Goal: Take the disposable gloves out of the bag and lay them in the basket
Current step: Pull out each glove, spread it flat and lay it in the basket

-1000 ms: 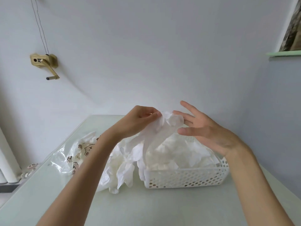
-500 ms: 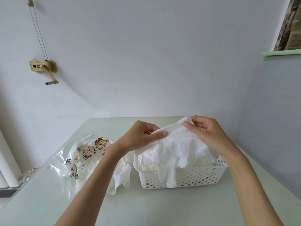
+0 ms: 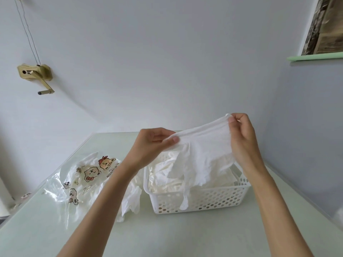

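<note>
I hold a white disposable glove stretched by its cuff above the white perforated basket. My left hand pinches the cuff's left end, my right hand pinches its right end, higher up. The glove's fingers hang down, one over the basket's front wall. Several white gloves lie in the basket. More gloves spill onto the table left of the basket, beside the clear bag with cartoon bears.
The pale green table stands in a corner between two grey walls. A brass crank fitting with cords hangs on the left wall. A green ledge juts out at the upper right.
Both hands spread the bunched glove out by its cuff and lifted it over the basket; the right hand went from open fingers to a pinch and rose higher.
</note>
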Available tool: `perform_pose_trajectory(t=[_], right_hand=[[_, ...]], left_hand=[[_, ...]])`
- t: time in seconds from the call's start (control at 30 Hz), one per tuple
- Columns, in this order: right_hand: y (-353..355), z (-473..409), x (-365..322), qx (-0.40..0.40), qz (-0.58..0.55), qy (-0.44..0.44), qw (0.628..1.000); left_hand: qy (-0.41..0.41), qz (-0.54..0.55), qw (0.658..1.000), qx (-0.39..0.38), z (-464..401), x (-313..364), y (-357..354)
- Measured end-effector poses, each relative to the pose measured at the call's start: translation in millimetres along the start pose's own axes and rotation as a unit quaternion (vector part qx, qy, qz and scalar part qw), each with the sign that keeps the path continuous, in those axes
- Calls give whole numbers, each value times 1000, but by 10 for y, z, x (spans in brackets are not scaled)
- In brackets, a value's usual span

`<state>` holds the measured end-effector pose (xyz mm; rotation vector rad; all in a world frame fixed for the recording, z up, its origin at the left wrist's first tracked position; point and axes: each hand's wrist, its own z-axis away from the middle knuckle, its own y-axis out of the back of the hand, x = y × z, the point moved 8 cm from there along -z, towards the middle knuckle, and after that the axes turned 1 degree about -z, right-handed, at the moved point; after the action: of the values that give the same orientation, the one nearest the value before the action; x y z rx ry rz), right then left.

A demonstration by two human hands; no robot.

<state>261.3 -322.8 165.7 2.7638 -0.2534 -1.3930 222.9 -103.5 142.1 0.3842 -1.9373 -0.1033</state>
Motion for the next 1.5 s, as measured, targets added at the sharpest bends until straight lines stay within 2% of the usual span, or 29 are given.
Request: perform_pose_trajectory(t=[0.13, 0.27, 0.33, 0.4, 0.5, 0.6, 0.67, 0.73, 0.9, 1.1, 1.17, 1.23, 1.3, 1.33, 1.4, 1.5], right_hand=[[-455, 70, -116, -77, -61, -25, 995], [-975, 184, -519, -164, -98, 35, 981], [-1139, 226, -642, -176, -130, 34, 975], [-1229, 212, -632, -172, -144, 11, 974], [-1221, 125, -321, -154, -105, -62, 981], [-1099, 88, 259, -163, -17, -174, 971], [-938, 73, 603, -164, 70, -202, 963], [-766, 56, 837, -158, 138, -201, 957], [-329, -34, 1078, -106, 241, -152, 953], [-78, -108, 1187, -96, 388, -92, 912], [-86, -110, 1218, -104, 418, -84, 899], [-114, -116, 1220, -111, 433, -70, 892], [-151, -112, 1196, -126, 450, -53, 882], [-174, -104, 1192, -140, 460, -48, 875], [-185, -94, 1186, -165, 472, -46, 865], [-183, -73, 1048, -143, 450, -22, 881]], left_hand=[[-33, -50, 997, 46, 106, 206, 458], [-61, -88, 981, 163, 304, 450, 1085], [-63, -82, 969, 222, 409, 512, 1367], [-59, -92, 963, 248, 430, 519, 1520], [-27, -153, 968, 196, 229, 332, 1419], [36, -279, 956, 81, -124, -135, 1025], [59, -313, 948, 7, -329, -446, 693], [66, -336, 939, -31, -471, -617, 393], [57, -350, 932, -73, -773, -771, -172], [43, -360, 927, -96, -932, -952, -533], [24, -356, 931, -83, -918, -956, -552], [-2, -370, 929, -31, -864, -849, -444], [-19, -404, 915, 5, -756, -697, -288], [-21, -427, 904, -5, -682, -644, -236], [-19, -458, 884, -89, -484, -616, -252], [-16, -399, 878, -262, -139, -616, -584]])
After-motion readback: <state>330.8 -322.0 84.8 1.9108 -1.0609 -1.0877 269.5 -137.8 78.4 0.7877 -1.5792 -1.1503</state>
